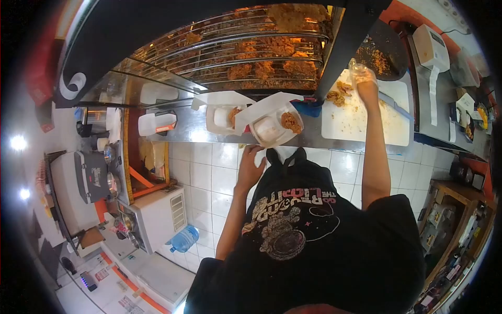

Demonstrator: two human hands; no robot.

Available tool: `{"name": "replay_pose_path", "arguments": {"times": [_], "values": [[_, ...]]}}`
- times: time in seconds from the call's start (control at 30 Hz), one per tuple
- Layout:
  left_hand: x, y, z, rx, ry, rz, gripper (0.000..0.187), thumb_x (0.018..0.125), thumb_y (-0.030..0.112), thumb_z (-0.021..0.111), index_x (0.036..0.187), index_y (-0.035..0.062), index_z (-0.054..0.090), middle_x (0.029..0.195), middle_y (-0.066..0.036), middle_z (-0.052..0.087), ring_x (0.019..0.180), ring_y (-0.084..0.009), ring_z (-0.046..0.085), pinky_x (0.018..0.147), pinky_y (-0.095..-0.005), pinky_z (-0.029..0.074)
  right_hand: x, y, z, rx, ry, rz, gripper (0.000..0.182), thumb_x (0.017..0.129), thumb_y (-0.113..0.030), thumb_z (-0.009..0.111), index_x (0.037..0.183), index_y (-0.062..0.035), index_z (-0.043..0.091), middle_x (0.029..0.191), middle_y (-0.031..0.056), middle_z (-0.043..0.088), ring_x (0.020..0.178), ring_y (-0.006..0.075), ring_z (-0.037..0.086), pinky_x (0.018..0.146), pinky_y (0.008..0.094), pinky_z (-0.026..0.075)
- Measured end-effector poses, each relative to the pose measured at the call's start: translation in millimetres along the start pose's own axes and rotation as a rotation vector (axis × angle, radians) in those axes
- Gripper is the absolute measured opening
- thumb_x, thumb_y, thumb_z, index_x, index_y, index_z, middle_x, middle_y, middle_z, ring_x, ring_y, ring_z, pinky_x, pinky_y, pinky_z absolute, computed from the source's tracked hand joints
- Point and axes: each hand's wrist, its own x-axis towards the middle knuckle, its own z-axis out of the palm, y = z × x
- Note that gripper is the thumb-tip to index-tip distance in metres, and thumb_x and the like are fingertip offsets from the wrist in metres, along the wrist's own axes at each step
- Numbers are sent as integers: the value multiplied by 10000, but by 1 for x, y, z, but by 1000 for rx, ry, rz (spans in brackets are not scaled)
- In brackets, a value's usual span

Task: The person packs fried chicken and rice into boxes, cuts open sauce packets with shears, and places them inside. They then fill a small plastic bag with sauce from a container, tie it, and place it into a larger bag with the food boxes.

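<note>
Black printed shirt [303, 230] nearest; left hand [250, 170] open below the rice-and-chicken box [272, 125], right hand [366, 83] gripping something clear over the cutting board [366, 118]; boxing seems underway, next adding chicken

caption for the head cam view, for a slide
Right hand reaches over a white cutting board with fried chicken pieces; left hand hangs below two open meal boxes.

We see a wire rack [246, 49] of fried chicken up top behind glass w/ a dark tray [384, 52] of crumbs at its right. Receipt printer [430, 49] sits far right. Blue water jug [184, 239] stands on the white tile floor [209, 178] nr a white cabinet [159, 217]; rice cooker [94, 175] at left
</note>
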Motion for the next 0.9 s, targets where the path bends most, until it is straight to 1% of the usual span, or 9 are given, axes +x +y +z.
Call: {"name": "replay_pose_path", "arguments": {"times": [0.07, 0.1, 0.13, 0.17, 0.2, 0.3, 0.37, 0.8, 0.9], "values": [[14, 16, -5, 149, 88, 97, 356, 816, 100, 688, 1157, 60, 595, 1258, -196, 474, 1219, -402, 453, 1021, -477, 388, -35, -6, 37, 108, 315, -122, 336, 894, -140, 618, 1205, -11, 601, 1151, 173, 638, 1067, 299, 612, 923, 373, 489], [10, 29, 24, 98, 103, 33, 361, 816, 103, 689, 1162, 56, 597, 1290, -236, 425, 1227, -424, 438, 1036, -472, 374, -76, 6, 21, -336, 324, -291, 337, 907, -135, 605, 1219, -9, 588, 1163, 173, 634, 1099, 330, 597, 948, 400, 483], [20, 15, 30, 162, 162, 40, 380, 820, 110, 701, 1180, 67, 589, 1332, -231, 374, 1209, -424, 452, 1010, -476, 413, -107, 17, 63, 539, 344, -192, 344, 881, -79, 614, 1219, -18, 584, 1108, 162, 647, 1047, 343, 620, 918, 413, 508], [26, -4, 36, 228, 215, 33, 399, 823, 118, 713, 1198, 79, 582, 1373, -225, 323, 1190, -424, 466, 984, -480, 452, -135, -52, 45, -68, 580, -426, 170, 916, -100, 612, 1059, -17, 654, 998, 157, 678, 859, 306, 659, 782, 409, 529], [30, -12, 40, 236, 231, 23, 399, 823, 118, 713, 1198, 79, 582, 1373, -225, 323, 1190, -424, 466, 984, -480, 452, -153, -72, 49, 362, 255, -407, 230, 895, -84, 608, 1114, -57, 676, 1026, 112, 691, 930, 280, 662, 822, 400, 527], [30, -27, 54, 96, 250, -59, 439, 831, 90, 708, 1237, 77, 542, 1398, -225, 275, 1142, -412, 509, 882, -458, 544, -163, -124, 70, 99, 144, -655, 276, 904, -133, 565, 1161, -116, 664, 1100, 72, 691, 1022, 284, 650, 870, 401, 519], [30, -33, 56, 135, 213, -19, 470, 829, 23, 686, 1262, 59, 506, 1399, -223, 276, 1125, -398, 536, 762, -400, 604, -143, -140, 85, -138, -305, -617, 375, 870, -106, 570, 1240, -59, 607, 1103, 160, 673, 992, 338, 655, 832, 436, 533], [31, -40, 57, 14, 191, -86, 438, 824, -43, 658, 1236, 8, 516, 1377, -204, 322, 1021, -337, 627, 710, -326, 603, -118, -125, 135, -126, -619, -566, 469, 894, -337, 582, 1169, 43, 580, 1046, 210, 662, 999, 359, 637, 882, 450, 491], [32, -42, 57, 11, 182, -72, 436, 822, -34, 663, 1228, 16, 511, 1361, -211, 334, 1032, -332, 613, 712, -328, 603, -116, -128, 130, 254, -349, -465, 446, 897, -365, 584, 1131, 15, 595, 1020, 196, 656, 977, 361, 630, 866, 450, 491]]}}
